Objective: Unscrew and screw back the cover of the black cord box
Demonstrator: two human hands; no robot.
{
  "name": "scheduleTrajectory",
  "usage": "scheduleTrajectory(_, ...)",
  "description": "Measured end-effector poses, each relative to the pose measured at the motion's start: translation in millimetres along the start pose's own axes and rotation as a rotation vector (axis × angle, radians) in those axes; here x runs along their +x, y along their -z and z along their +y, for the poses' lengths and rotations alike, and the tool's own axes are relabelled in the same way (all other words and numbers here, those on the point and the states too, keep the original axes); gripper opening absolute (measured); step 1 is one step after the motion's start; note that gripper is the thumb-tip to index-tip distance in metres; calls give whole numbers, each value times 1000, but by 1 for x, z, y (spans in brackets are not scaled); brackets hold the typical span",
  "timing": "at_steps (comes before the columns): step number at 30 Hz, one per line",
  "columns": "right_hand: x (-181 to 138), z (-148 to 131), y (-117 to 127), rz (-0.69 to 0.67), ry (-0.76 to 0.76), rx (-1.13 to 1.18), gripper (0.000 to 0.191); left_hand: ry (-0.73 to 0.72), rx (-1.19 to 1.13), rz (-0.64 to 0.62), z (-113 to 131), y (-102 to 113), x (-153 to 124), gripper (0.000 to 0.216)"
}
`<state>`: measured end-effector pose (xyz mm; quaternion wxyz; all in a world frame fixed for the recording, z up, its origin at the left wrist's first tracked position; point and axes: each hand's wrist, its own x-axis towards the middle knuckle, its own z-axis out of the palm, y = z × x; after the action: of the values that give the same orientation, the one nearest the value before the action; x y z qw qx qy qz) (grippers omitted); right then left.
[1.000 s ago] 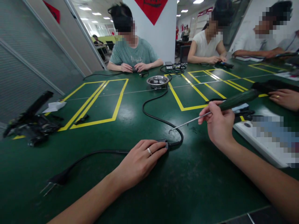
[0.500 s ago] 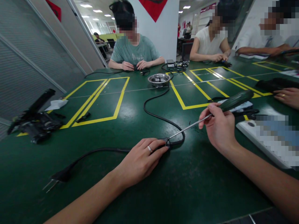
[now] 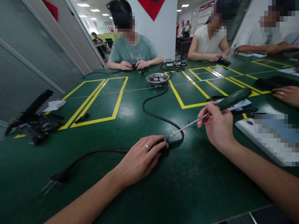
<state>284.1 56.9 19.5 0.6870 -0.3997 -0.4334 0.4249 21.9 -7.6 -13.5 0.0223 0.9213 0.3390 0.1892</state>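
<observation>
My left hand (image 3: 140,157) presses down over a small black housing (image 3: 166,145) in line with a black power cord (image 3: 158,117), its fingers curled around it on the green table. The part under my palm is hidden. In my right hand (image 3: 218,127) is a screwdriver (image 3: 234,99) with a dark green handle, pinched near the shaft. Its slim metal shaft slants down to the left, and the tip meets the right end of the housing. The cord's two-pin plug (image 3: 60,176) lies at the left, pins toward me.
A steel bowl (image 3: 153,84) with small parts stands mid-table. Black equipment (image 3: 38,126) and white paper (image 3: 54,105) lie at left. A white device (image 3: 254,141) sits right of my arm, and a co-worker's hand (image 3: 287,95) rests beyond it. Other people sit across the table.
The view has shifted slightly. My left fingers have moved a little on the housing; the screwdriver tip stays at its right end.
</observation>
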Motion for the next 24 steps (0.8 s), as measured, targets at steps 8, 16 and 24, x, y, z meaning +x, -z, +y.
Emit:
scheduleTrajectory(8,-1,3,0,8,22,-23,13,76,-21,-113,0,2,5,51)
scheduleTrajectory(16,-1,0,-1,76,81,-8,12,115,-71,-117,2,4,8,49)
scheduleTrajectory(24,-3,0,0,41,66,15,9,145,-119,-108,1,3,6,43)
